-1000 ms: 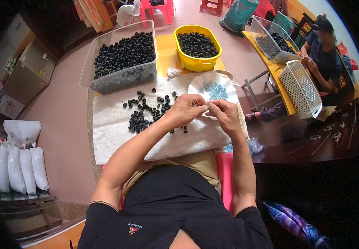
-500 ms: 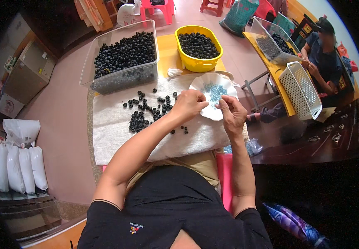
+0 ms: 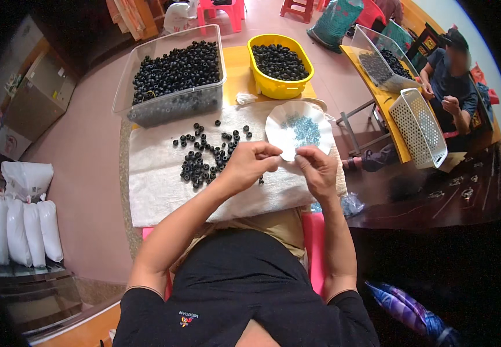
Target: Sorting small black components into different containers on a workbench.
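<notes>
My left hand [image 3: 250,165] hovers over the pale cloth just in front of the white fluted dish [image 3: 277,132], its thumb and forefinger pinched together. Whatever sits in that pinch is too small to make out. Close to its right is my right hand [image 3: 320,172], also pinching at the dish's near rim, its contents hidden as well. Tiny light-blue pieces [image 3: 305,130] lie in the dish. Loose black round beads with holes [image 3: 195,168] are scattered on the cloth [image 3: 152,194], left of and partly behind my left hand.
Behind the cloth stand a clear plastic bin [image 3: 175,107] and a yellow tub [image 3: 282,88], both full of black beads. A crumpled white tissue [image 3: 246,98] lies before the tub. To the right, a person [image 3: 456,87] sits by a white perforated basket [image 3: 418,130]. White sacks [image 3: 19,231] stand left.
Both hands have drawn back toward me from over the dish to its near rim, and their fingertips are closer together. The person at right has raised one hand apart from the other.
</notes>
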Tool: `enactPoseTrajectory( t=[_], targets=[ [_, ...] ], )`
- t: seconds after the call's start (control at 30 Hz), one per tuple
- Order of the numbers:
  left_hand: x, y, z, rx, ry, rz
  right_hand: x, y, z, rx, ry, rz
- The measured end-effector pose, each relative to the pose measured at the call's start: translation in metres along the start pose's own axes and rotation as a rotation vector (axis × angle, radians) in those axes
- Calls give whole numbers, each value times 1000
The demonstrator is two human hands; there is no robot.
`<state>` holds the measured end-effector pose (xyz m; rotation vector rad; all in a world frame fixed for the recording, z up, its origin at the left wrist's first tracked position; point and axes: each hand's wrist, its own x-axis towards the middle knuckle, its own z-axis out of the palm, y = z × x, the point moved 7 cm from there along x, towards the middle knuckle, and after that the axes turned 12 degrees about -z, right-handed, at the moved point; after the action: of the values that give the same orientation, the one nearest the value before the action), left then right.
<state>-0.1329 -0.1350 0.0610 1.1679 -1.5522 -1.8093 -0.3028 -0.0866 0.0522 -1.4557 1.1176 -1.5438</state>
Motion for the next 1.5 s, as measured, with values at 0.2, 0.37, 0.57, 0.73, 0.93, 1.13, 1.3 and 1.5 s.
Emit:
enactPoseTrajectory(
  t=[0.2,0.37,0.57,0.73,0.93,1.13,1.3,1.5],
  targets=[
    [-39,-28,1,-286,-84,-114,-22,-18,33,-32,-272,-34],
    [-52,-43,1,-421,-148,-133,-34,-18,50,-120,-357,-92],
    [-62,-52,-3,-504,-156,-155,-40,-19,61,-52,-361,-31],
    [-67,-56,-3,-510,-214,-137,-41,-17,63,-66,-326,-13],
    [-76,-72,-5,-543,-238,-197,-48,-15,71,-82,-401,19],
    [-82,-87,-6,-580,-251,-288,-51,-23,81,-120,-523,-36],
    [-82,-92,-4,-658,-301,-319,-60,-9,82,102,-411,114],
    [-84,-94,-6,-782,-263,-370,-66,-45,95,-375,-322,-296]
  ],
)
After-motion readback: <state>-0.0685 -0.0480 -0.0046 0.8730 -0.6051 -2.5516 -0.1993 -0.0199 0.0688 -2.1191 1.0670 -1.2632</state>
